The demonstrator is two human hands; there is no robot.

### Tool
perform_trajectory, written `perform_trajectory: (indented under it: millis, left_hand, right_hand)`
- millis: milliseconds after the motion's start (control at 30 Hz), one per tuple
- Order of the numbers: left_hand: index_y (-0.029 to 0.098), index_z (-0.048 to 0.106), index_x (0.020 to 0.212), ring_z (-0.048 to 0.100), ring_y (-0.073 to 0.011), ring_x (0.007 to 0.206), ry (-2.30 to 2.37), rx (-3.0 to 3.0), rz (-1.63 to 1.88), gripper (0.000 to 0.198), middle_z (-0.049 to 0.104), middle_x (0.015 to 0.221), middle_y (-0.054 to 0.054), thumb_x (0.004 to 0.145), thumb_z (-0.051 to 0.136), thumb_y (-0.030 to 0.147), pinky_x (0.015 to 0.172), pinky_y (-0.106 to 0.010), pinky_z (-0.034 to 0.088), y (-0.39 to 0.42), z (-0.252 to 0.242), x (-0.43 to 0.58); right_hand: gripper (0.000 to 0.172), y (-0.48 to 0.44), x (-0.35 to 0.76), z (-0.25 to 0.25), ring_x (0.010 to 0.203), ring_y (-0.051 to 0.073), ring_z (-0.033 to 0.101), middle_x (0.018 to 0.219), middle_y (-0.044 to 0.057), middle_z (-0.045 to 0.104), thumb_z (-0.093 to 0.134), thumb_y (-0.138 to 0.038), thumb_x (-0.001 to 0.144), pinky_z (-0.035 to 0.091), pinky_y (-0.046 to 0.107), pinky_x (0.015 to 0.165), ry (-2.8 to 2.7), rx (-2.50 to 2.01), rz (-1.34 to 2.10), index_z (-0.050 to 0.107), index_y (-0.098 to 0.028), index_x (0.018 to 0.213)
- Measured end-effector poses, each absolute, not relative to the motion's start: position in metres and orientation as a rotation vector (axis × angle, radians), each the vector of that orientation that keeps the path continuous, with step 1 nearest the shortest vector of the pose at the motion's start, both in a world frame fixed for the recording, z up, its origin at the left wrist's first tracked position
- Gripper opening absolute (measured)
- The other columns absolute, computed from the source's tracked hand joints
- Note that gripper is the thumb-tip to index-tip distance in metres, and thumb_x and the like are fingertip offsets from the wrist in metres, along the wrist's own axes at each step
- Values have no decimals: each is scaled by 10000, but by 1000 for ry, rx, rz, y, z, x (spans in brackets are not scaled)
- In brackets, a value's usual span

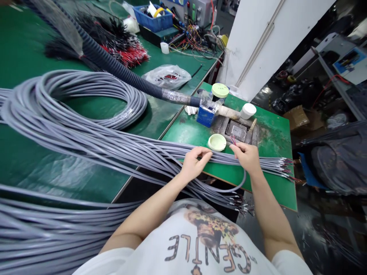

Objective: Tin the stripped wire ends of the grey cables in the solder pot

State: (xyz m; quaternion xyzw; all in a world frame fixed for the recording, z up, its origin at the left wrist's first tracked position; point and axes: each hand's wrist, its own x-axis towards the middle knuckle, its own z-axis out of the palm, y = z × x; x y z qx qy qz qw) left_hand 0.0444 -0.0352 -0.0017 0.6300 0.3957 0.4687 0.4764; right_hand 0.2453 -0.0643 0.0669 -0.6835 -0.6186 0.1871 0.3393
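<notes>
My right hand [248, 156] is closed on the end of a grey cable [243, 178], whose thin red and dark wires stick up past the fingertips. The rest of this cable loops down below the hand. My left hand [196, 162] is over the bundle of grey cables [160, 151], thumb and forefinger brought together in a pinch; anything between them is too small to make out. Just beyond the hands sit a shallow pale-green dish [217, 142] and a grimy metal block with a shiny square pool [237, 130], which looks like a solder pot.
A dark corrugated hose [123, 74] runs across to a blue box [205, 116] by the pot. White and yellow-lidded tubs [248, 110] stand behind. Coiled cables [94, 122] cover the left table. Stripped cable ends [283, 166] lie at the right. A white pillar [252, 42] rises behind.
</notes>
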Motion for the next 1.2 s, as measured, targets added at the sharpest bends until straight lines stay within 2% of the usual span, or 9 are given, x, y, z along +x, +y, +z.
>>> perform_trajectory:
  millis: [167, 267, 500, 767, 933, 1100, 1200]
  left_hand:
    - [190, 649, 801, 559, -163, 720, 1144, 1997, 1120, 211, 664, 751, -31, 890, 541, 348, 705, -297, 438, -12, -14, 29]
    - [190, 645, 804, 545, -170, 730, 1146, 2160, 1050, 236, 675, 770, -36, 902, 525, 369, 712, -306, 429, -11, -18, 30]
    - [190, 644, 827, 538, -174, 748, 1142, 2226, 1036, 255, 672, 784, -38, 913, 506, 387, 717, -308, 420, -12, -19, 30]
    - [195, 654, 852, 539, -187, 769, 1128, 2215, 1012, 255, 672, 800, -53, 912, 496, 386, 732, -322, 409, -12, -21, 30]
    - [195, 653, 847, 539, -187, 768, 1132, 2196, 1001, 245, 673, 798, -52, 907, 505, 382, 738, -323, 408, -11, -19, 30]
    - [197, 642, 843, 539, -181, 762, 1115, 2166, 910, 232, 673, 802, -40, 898, 520, 387, 716, -310, 414, -9, -12, 26]
    - [202, 641, 858, 548, -179, 779, 1067, 2143, 848, 208, 672, 808, -29, 892, 530, 375, 716, -301, 422, -6, -7, 23]
  right_hand:
    - [388, -18, 253, 56, 470, 94, 414, 436, -34, 469, 540, -335, 832, 279, 240, 509, -1849, -1837, 517, 507, -168, 483]
    - [348, -1, 250, 47, 487, 102, 421, 455, -28, 480, 547, -343, 811, 255, 247, 506, -1949, -1909, 512, 556, -165, 512]
    - [303, 13, 246, 41, 553, 127, 503, 580, 12, 614, 533, -364, 815, 251, 256, 517, -2100, -2049, 423, 706, -167, 663]
    - [285, 16, 246, 38, 589, 144, 539, 626, 23, 654, 534, -368, 813, 263, 252, 526, -2126, -2120, 391, 734, -197, 703]
    - [290, 15, 242, 39, 590, 146, 523, 624, 26, 648, 530, -369, 814, 251, 255, 521, -2134, -2134, 350, 720, -203, 669]
    - [362, 10, 266, 54, 517, 114, 443, 522, 2, 553, 517, -381, 818, 246, 258, 514, -2073, -1986, 298, 655, -166, 562]
    - [366, 9, 301, 59, 506, 117, 446, 487, -7, 520, 531, -419, 801, 264, 257, 513, -1861, -2014, 185, 680, -151, 600]
